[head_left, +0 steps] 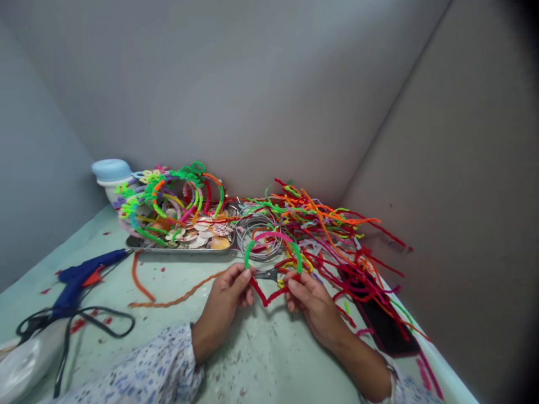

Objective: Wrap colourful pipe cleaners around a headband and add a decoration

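My left hand (227, 294) and my right hand (309, 300) are both pinched on a hoop wrapped in fuzzy pipe cleaners (273, 242), green and pink over its arch. A red pipe cleaner (265, 296) sags between the two hands along the hoop's lower part. Small scissors (267, 274) lie on the table just behind my fingers, inside the hoop.
A metal tray (177, 247) holds finished colourful hoops and shell-like discs. Bare wire rings (256, 233) and a heap of loose pipe cleaners (328, 224) lie behind and to the right. A blue glue gun (82, 278) with its black cord lies at left. An orange pipe cleaner (168, 300) crosses the table.
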Tool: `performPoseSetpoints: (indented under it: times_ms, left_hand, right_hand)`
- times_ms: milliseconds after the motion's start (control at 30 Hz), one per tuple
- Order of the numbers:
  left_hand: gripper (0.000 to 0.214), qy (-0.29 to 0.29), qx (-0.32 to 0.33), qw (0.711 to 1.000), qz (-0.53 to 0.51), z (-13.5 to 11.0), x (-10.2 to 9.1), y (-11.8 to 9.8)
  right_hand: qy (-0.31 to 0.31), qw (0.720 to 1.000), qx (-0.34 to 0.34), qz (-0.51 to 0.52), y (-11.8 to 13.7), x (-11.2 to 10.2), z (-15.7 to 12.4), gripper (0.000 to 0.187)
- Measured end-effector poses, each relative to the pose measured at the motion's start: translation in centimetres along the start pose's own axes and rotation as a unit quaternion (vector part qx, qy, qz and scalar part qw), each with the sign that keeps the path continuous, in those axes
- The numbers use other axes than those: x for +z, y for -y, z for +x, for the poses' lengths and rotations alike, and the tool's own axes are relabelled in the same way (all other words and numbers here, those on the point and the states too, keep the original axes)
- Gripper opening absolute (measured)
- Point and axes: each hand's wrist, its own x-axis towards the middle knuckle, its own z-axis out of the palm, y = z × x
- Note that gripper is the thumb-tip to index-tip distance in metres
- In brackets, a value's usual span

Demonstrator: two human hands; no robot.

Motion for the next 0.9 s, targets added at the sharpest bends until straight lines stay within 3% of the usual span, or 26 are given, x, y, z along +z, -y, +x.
performPoseSetpoints:
  times_ms: [167, 500, 900]
  left_hand:
    - [0.030, -0.007, 0.004, 1.000, 0.002, 0.08, -0.17, 0.11]
    - [0.032, 0.004, 0.023, 0.999, 0.029, 0.00, -0.16, -0.41]
    - [0.037, 0.007, 0.020, 0.999, 0.034, -0.35, -0.01, -0.51]
  right_hand:
    - [-0.006, 1.000, 0.014, 0.007, -0.14, -0.14, 0.08, 0.030]
    - [-0.005, 1.000, -0.025, 0.006, 0.06, -0.11, 0.13, 0.019]
    - [-0.066, 0.997, -0.027, 0.005, 0.05, 0.09, 0.61, 0.029]
